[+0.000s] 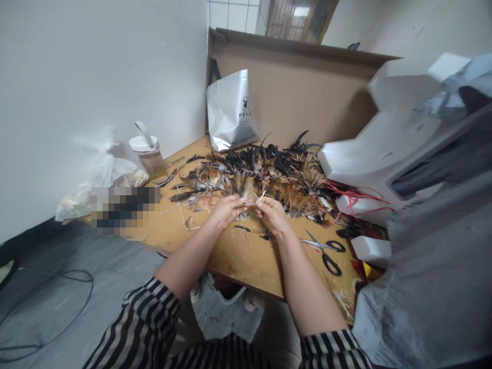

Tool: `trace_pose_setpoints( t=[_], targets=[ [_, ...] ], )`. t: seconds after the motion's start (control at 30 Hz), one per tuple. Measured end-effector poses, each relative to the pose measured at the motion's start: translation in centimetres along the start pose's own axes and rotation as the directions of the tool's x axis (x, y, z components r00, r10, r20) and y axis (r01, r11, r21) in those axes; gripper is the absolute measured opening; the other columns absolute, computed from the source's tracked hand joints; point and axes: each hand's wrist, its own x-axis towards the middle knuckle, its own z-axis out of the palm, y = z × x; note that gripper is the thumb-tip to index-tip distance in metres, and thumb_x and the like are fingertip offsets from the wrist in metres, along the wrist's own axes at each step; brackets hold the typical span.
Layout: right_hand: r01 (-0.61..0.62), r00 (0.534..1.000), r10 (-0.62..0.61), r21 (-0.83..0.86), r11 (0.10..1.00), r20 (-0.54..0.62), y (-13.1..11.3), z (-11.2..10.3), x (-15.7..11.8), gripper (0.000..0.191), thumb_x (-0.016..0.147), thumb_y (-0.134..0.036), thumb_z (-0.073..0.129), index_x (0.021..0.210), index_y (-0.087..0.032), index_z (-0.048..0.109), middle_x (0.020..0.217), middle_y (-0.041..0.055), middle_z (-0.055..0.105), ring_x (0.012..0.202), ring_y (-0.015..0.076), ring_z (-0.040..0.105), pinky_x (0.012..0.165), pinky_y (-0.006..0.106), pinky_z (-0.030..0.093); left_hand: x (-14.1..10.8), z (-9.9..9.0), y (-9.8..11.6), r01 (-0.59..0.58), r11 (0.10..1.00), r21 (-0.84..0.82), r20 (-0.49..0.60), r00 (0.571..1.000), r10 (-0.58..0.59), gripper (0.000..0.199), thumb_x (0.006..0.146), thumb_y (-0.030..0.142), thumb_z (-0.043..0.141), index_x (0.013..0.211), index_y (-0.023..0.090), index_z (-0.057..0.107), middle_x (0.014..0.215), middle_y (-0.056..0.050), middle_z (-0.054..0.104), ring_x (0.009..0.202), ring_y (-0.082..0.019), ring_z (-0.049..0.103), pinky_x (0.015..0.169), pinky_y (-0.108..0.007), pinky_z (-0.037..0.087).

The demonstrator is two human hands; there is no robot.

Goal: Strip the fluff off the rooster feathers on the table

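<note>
My left hand (229,209) and my right hand (272,212) are close together over the front of a feather pile (288,189). Both are closed in a pinch, with a thin pale strand (251,201) stretched between the fingertips; its exact kind is too small to tell. A short white tip (263,192) sticks up from the right fingers. The pile mixes black, brown and whitish feathers, many in bunches. Loose reddish thread (207,201) lies left of my hands. Black-handled scissors (325,248) rest partly spread on the table, right of my right forearm.
A silver bag (232,110) stands behind the feathers against a cardboard panel (307,87). On the left are a lidded jug (148,154) and a plastic bag (111,177). White foam (357,143) and red strings (357,197) edge the table (246,261) at right.
</note>
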Motion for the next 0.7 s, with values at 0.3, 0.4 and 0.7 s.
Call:
trace_pose_setpoints(
  t=[0.3, 0.4, 0.7],
  targets=[
    [0.181, 0.98, -0.173, 0.08, 0.98, -0.103, -4.5, -2.7, -2.1, 0.027, 0.065, -0.042, 0.062, 0.065, -0.022, 0.044, 0.068, 0.0002, 0.048, 0.051, 0.009, 0.037, 0.043, 0.023, 0.029, 0.5, -0.9, 1.0, -0.056, 0.997, -0.058, -0.144, 0.988, 0.047, 0.007, 0.07, 0.014, 0.064, 0.075, 0.009, 0.061, 0.086, -0.01, 0.067, 0.069, -0.009, 0.061, 0.067, -0.021, 0.048],
    [0.184, 0.979, -0.181, 0.022, 0.983, -0.088, -5.2, -3.9, -2.9, 0.033, 0.062, -0.048, 0.061, 0.061, -0.023, 0.04, 0.056, -0.0025, 0.041, 0.043, 0.0075, 0.029, 0.04, 0.023, 0.025, 0.6, -1.0, 1.1, -0.058, 0.996, -0.061, -0.156, 0.987, 0.048, 0.008, 0.07, 0.014, 0.064, 0.076, 0.01, 0.061, 0.085, -0.009, 0.067, 0.069, -0.009, 0.061, 0.066, -0.02, 0.048],
    [-0.141, 0.792, 0.447, -0.588, 0.796, 0.415, -3.6, -1.7, -2.5, 0.027, 0.061, -0.039, 0.067, 0.069, -0.013, 0.068, 0.056, 0.0013, 0.061, 0.044, 0.0065, 0.042, 0.042, 0.019, 0.03, 0.1, -0.4, 1.2, -0.058, 0.996, 0.066, -0.081, 0.995, 0.063, 0.015, 0.066, 0.02, 0.069, 0.073, 0.008, 0.062, 0.081, -0.01, 0.067, 0.066, -0.009, 0.06, 0.061, -0.018, 0.045]
  ],
)
